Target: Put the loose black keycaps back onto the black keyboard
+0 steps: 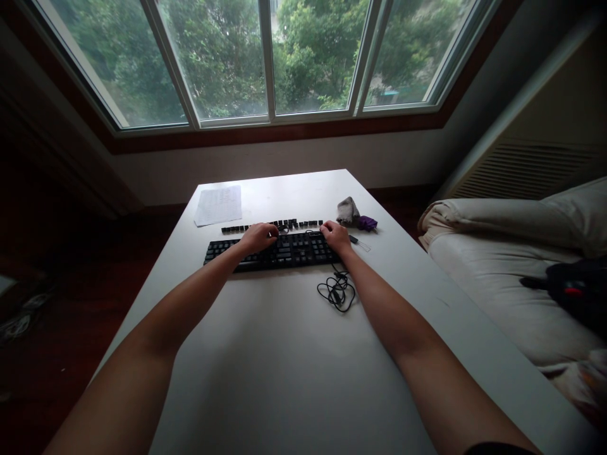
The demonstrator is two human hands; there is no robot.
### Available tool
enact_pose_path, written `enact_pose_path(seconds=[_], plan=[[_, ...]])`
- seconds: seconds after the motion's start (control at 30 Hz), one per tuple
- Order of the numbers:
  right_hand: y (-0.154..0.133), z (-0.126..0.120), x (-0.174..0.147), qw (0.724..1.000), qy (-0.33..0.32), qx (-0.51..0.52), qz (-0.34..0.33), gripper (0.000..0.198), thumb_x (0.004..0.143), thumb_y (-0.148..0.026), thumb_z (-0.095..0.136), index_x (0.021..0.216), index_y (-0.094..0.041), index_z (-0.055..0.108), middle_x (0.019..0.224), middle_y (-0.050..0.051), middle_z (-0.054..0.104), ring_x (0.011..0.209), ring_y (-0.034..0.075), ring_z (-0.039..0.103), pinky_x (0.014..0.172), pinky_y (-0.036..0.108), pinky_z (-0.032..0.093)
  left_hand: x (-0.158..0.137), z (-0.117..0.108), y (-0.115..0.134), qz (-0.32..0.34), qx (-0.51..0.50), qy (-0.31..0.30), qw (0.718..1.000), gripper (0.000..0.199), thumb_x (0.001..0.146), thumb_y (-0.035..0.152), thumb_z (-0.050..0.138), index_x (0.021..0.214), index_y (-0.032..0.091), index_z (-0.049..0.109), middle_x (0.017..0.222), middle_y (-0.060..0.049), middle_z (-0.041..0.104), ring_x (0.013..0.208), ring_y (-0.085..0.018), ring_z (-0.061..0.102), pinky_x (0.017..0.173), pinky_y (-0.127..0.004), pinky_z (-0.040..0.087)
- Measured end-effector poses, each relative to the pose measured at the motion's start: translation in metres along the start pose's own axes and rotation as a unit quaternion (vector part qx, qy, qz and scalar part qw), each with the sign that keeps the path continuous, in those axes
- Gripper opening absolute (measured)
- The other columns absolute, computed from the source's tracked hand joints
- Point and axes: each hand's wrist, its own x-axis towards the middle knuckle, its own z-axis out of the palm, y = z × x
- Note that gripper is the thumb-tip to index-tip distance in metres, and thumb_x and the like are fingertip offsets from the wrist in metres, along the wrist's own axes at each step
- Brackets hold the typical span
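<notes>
Here, the black keyboard on the bench is touched at its far edge by the left hand and right hand, fingers curled; whether anything is pinched cannot be told. A row of loose keycaps is seen just behind it.

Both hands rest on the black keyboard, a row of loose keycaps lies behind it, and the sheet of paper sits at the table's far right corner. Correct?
Not quite. In the head view the sheet of paper lies at the far left of the table, not the right. The rest holds: left hand and right hand on the keyboard, keycaps behind it.

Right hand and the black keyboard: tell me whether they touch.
Touching. The head view shows the right hand resting on the keyboard's far right end, with no gap visible.
</notes>
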Motion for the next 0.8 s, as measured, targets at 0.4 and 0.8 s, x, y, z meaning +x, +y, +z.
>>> enact_pose_path(seconds=[0.4,0.8], plan=[[-0.002,-0.001,-0.001,1.0,0.001,0.004,0.002,0.03,0.089,-0.043,0.05,0.083,-0.021,0.069,0.083,0.006,0.071,0.079,0.021,0.061,0.073,0.029,0.042,-0.005,0.006,-0.003,0.018,0.037,-0.001,0.999,0.019,0.084,0.025,0.063,0.098,0.026,0.076,0.12,-0.005,0.066,0.113,-0.026,0.059,0.101,-0.039,0.046],[0.001,0.0,0.001,1.0,-0.003,-0.003,0.001,0.029,0.09,-0.042,0.049,0.085,-0.021,0.07,0.085,0.005,0.071,0.082,0.021,0.062,0.076,0.029,0.043,-0.003,0.009,0.008,-0.011,0.099,-0.003,0.995,0.019,0.086,0.029,0.062,0.099,0.026,0.075,0.115,-0.006,0.068,0.109,-0.027,0.06,0.098,-0.038,0.046]])
